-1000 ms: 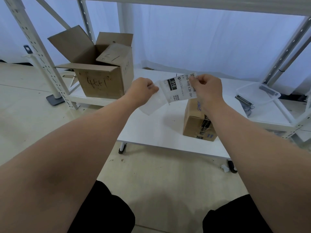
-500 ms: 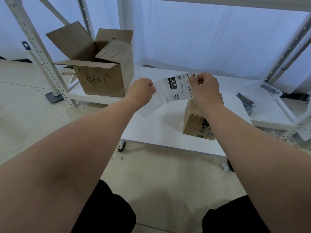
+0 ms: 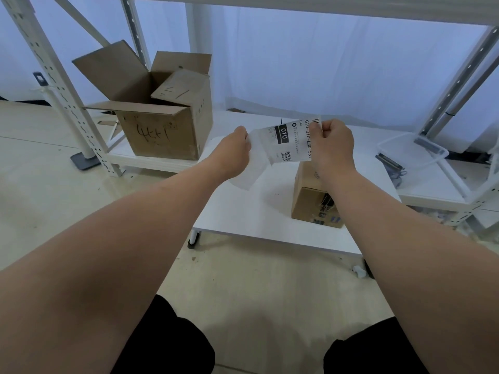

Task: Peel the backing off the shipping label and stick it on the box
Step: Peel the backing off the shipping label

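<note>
A low white table (image 3: 237, 211) fills the middle of the frame, its near-left surface bare. A small closed cardboard box (image 3: 310, 201) stands right of centre. Above it, the right hand (image 3: 333, 147) pinches the printed shipping label (image 3: 290, 141); the left hand (image 3: 232, 155) pinches the translucent backing (image 3: 253, 168), peeled partly downward.

My one camera sits on my head, looking forward and down along both forearms to my hands, the low white table (image 3: 243, 211) and the floor (image 3: 256, 287). Wide-angle, near my arms; shelving bends at the edges.
</note>
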{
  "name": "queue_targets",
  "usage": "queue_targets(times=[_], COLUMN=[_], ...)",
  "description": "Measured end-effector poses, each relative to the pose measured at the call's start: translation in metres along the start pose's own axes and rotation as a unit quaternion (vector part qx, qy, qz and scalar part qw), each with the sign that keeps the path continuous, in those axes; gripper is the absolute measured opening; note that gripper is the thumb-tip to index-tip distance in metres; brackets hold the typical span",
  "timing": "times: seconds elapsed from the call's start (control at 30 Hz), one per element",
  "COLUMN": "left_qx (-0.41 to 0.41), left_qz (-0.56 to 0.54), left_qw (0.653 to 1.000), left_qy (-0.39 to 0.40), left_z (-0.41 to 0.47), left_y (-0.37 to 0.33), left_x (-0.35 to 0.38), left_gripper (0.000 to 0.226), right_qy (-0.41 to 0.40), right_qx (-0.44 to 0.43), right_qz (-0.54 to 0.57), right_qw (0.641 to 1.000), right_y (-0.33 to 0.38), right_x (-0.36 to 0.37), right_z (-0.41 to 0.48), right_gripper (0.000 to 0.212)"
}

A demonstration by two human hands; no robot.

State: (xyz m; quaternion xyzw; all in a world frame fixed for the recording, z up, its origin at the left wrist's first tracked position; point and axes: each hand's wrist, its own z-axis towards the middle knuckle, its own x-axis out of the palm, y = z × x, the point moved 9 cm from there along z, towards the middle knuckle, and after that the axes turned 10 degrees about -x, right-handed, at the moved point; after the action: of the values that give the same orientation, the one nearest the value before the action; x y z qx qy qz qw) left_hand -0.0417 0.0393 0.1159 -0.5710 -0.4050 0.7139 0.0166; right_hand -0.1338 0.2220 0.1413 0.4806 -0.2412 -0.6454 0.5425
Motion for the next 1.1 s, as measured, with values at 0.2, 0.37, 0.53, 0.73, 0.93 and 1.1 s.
queue_targets(times=[0.2,0.37,0.53,0.73,0.93,1.1], left_qx=[0.044,0.068,0.073,0.046,-0.005,0.027], left_qz=[-0.035,-0.083,-0.201,-0.092,0.015,-0.096], left_qw=[0.998,0.991,0.967,0.978,0.989,0.993], left_qy=[-0.021,-0.079,-0.137,-0.181,-0.149,-0.057], left_z=[-0.009,-0.014,-0.014,-0.011,-0.003,-0.002], left_y=[-0.017,-0.028,-0.031,-0.028,-0.015,-0.002], left_x=[-0.011,-0.025,-0.045,-0.052,-0.042,-0.03], left_gripper=[0.008,0.03,0.024,0.027,0.028,0.015], right_qy=[-0.029,-0.044,-0.05,-0.066,-0.095,-0.053], right_qx=[0.029,0.042,0.05,0.053,0.045,0.051], right_qz=[0.028,0.038,0.051,0.062,0.043,0.136], right_qw=[0.999,0.997,0.996,0.995,0.993,0.988], right_y=[-0.011,-0.018,-0.016,-0.013,-0.009,-0.011], right_x=[-0.01,-0.016,-0.014,-0.016,-0.017,-0.01], right_z=[0.005,0.005,0.007,0.007,0.005,0.003], right_gripper=[0.016,0.015,0.017,0.02,0.021,0.012])
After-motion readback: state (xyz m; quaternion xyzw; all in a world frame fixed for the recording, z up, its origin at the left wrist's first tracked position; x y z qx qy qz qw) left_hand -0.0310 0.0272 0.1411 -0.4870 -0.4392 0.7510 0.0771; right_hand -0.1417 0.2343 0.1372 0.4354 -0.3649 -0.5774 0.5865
